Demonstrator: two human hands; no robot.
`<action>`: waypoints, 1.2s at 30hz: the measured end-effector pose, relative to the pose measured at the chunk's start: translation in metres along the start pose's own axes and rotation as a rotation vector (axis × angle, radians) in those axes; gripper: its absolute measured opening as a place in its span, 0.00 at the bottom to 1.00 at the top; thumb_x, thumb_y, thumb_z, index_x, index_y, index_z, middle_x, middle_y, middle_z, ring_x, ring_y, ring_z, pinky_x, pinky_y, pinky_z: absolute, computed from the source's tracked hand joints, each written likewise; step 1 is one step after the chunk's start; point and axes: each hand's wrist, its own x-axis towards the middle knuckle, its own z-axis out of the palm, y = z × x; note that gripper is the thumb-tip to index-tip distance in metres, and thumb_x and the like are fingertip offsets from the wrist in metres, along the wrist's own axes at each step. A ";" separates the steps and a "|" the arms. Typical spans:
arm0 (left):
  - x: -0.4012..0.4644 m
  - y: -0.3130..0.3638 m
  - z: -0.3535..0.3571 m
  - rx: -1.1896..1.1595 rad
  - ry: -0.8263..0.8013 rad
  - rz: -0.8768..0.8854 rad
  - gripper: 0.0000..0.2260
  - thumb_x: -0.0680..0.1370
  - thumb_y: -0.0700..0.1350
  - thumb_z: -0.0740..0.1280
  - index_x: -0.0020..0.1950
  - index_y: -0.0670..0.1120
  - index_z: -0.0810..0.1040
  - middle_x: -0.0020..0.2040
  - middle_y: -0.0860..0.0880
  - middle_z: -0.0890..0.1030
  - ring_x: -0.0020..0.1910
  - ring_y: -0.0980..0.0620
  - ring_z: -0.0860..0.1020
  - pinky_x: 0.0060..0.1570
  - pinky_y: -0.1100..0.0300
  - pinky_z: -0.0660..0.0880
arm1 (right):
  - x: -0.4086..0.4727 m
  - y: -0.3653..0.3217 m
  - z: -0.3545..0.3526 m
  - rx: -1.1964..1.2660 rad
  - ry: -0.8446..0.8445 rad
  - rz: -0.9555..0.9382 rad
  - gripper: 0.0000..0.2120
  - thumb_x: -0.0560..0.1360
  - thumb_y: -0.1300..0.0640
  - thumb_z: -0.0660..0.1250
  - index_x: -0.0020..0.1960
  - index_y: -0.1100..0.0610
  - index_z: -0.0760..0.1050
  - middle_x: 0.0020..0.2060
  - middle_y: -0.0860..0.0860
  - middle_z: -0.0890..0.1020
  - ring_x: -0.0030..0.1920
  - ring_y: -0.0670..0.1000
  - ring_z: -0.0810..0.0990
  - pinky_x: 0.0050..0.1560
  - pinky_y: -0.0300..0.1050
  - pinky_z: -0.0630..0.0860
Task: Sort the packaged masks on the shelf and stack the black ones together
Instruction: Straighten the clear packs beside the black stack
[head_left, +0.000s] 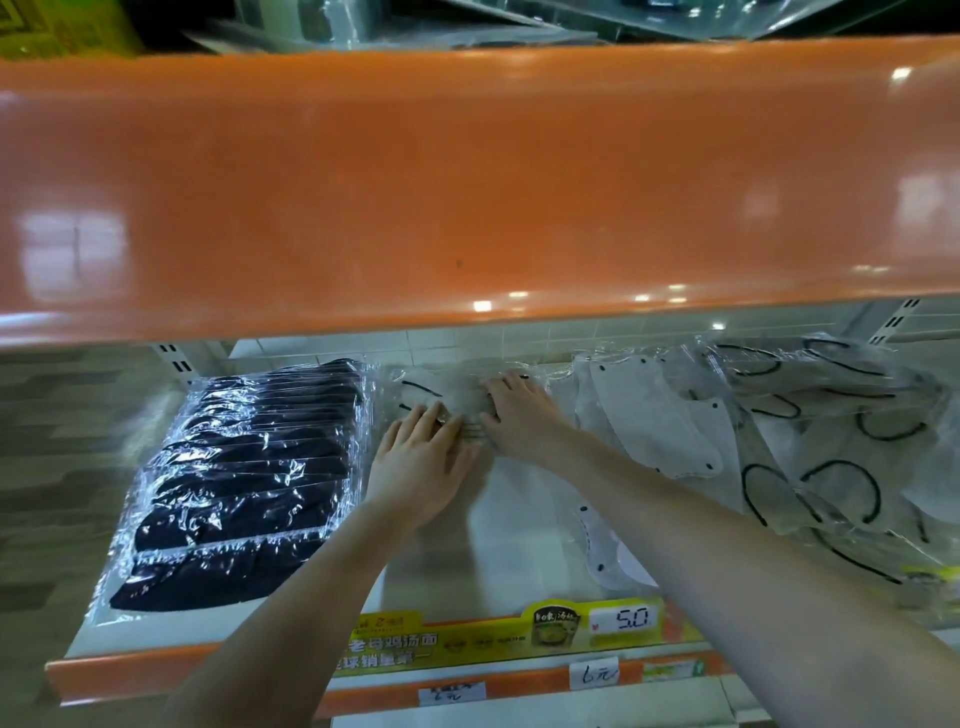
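Head view only. Shelf (498, 577) pale, orange front lip, a second orange shelf (467, 182) overhead. Black masks (244, 483) in clear wrap, overlapped in a tidy stack along the shelf's left edge, running from front lip toward the back. Both hands reach in near the back, middle of the shelf. Left hand (421, 457) palm-down, fingers spread flat, released, pressing on a clear packet of pale masks (452, 397) with black ear loops. Right hand (519, 415) just beside it, also flat and open on the same packet, nothing clasped. White masks (654, 415) in wrap lie right of the hands; a loose heap of pale packets (831, 441) fills the right end. Price tags (618, 621) along the front lip.
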 end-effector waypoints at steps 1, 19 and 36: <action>-0.001 0.001 0.000 -0.010 0.000 -0.002 0.40 0.70 0.68 0.32 0.76 0.56 0.58 0.78 0.50 0.54 0.77 0.50 0.50 0.75 0.50 0.48 | -0.003 -0.001 -0.001 0.002 0.023 -0.002 0.23 0.79 0.52 0.56 0.72 0.57 0.62 0.67 0.56 0.66 0.69 0.57 0.62 0.68 0.51 0.58; 0.013 0.145 0.013 -0.205 0.315 0.118 0.12 0.72 0.36 0.64 0.52 0.43 0.82 0.55 0.43 0.81 0.58 0.40 0.78 0.55 0.45 0.75 | -0.117 0.081 -0.052 0.070 0.181 0.034 0.16 0.81 0.55 0.54 0.67 0.51 0.70 0.63 0.49 0.73 0.63 0.51 0.70 0.60 0.48 0.66; 0.003 0.287 0.032 -0.115 -0.167 0.012 0.30 0.81 0.61 0.49 0.76 0.44 0.55 0.78 0.42 0.48 0.77 0.45 0.41 0.73 0.45 0.40 | -0.184 0.196 -0.061 -0.129 0.295 0.497 0.24 0.67 0.50 0.73 0.60 0.59 0.74 0.57 0.57 0.75 0.58 0.62 0.74 0.58 0.59 0.70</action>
